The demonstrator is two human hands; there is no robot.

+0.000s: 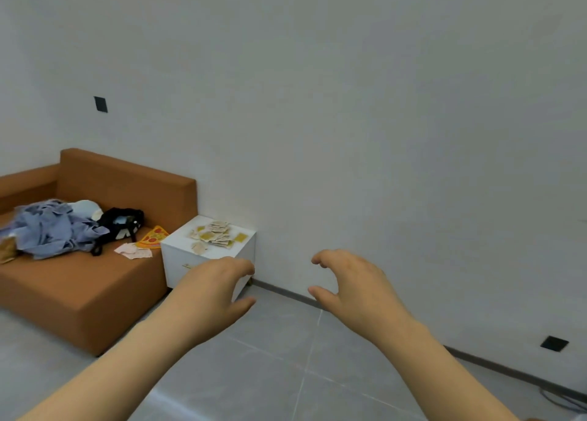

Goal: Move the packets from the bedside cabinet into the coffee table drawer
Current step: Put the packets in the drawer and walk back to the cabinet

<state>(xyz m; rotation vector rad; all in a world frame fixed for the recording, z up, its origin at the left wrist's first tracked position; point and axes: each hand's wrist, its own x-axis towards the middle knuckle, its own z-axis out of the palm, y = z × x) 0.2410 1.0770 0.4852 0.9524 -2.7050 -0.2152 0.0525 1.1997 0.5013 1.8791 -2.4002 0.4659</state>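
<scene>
- Grey wall [349, 103] and tiled floor [286, 373] fill my view.
- Orange sofa [95, 290] sits at left, clothes [54, 227] heaped on it.
- White bedside cabinet [174, 273] stands just beside it, left of centre.
- My left hand [216, 290] and right hand [352, 284] hover low centre, fingers loosely curled, empty.
- Packets [216, 236] lie scattered atop the cabinet.

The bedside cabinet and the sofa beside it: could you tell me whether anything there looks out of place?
Yes. The packets lie in a loose, overlapping scatter on the white bedside cabinet, not stacked. On the orange sofa, clothes are heaped in a crumpled pile, with a few pinkish papers strewn near the cabinet.
</scene>
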